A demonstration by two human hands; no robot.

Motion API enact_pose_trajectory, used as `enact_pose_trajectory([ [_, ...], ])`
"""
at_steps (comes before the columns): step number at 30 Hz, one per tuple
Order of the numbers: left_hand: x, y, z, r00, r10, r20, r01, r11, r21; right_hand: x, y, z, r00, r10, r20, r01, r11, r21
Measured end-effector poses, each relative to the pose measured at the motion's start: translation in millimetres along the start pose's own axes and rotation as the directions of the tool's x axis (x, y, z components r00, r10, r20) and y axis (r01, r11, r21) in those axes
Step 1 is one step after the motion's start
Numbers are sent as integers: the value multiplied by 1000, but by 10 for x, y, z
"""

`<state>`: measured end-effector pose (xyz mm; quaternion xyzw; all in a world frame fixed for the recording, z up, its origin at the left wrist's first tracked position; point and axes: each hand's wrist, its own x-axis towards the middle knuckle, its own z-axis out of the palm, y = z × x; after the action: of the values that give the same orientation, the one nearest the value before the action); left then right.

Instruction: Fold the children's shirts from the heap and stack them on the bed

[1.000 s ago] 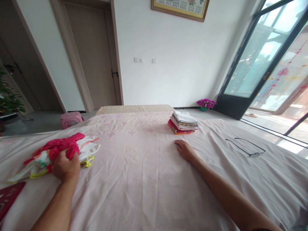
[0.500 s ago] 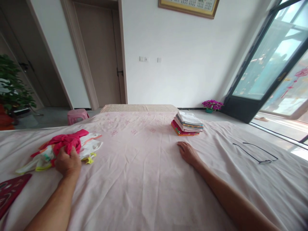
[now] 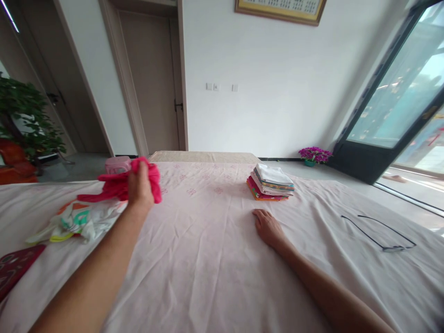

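Note:
My left hand [image 3: 139,185] is closed on a bright pink cloth [image 3: 118,186] and holds it lifted above the pale pink sheet [image 3: 208,259]. Below and to the left of it lies a crumpled heap of white, green and yellow cloths [image 3: 78,221]. My right hand [image 3: 267,226] rests flat on the sheet, fingers stretched out, holding nothing. Just beyond it stands a neat stack of folded cloths [image 3: 270,181], white on top and red at the bottom.
A thin black wire hanger [image 3: 379,231] lies on the sheet at the right. A dark red patterned item [image 3: 14,268] sits at the left edge. Past the surface are a pink stool [image 3: 117,163], a door, a potted plant [image 3: 24,111] and purple flowers [image 3: 315,154] by glass doors.
My left hand has pulled the pink cloth off the heap and raised it up and to the right. The right hand stays flat on the sheet.

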<state>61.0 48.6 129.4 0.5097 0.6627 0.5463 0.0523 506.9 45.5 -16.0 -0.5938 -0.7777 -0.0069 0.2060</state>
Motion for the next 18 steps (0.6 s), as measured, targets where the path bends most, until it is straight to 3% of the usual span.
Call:
enact_pose_trajectory([
  [1,-172,142,137,985,72,159,-43,983,-176,-1,12,-1,1000,-6,4,5,1000,6],
  [3,-524,322,361,861,263,435,-65,905,-420,-2,37,-8,1000,-14,15,14,1000,28],
  [5,-794,337,487,811,297,505,-86,912,-400,-2,52,-21,1000,-14,24,13,998,53],
  [6,-879,283,511,819,281,500,-125,938,-323,-1,54,-28,1000,-11,28,9,998,65],
  [9,-969,-54,482,897,197,396,-238,969,58,-6,42,-45,999,-11,32,8,997,82],
  [12,-990,-479,432,952,93,290,-201,907,370,-23,22,-41,999,-39,35,37,997,68],
  [15,-1076,-812,462,955,53,291,-192,859,474,-44,11,-31,997,-61,46,58,997,52],
  [18,-1153,-982,544,946,74,315,-237,822,519,-63,4,-48,995,-81,51,78,995,57],
])
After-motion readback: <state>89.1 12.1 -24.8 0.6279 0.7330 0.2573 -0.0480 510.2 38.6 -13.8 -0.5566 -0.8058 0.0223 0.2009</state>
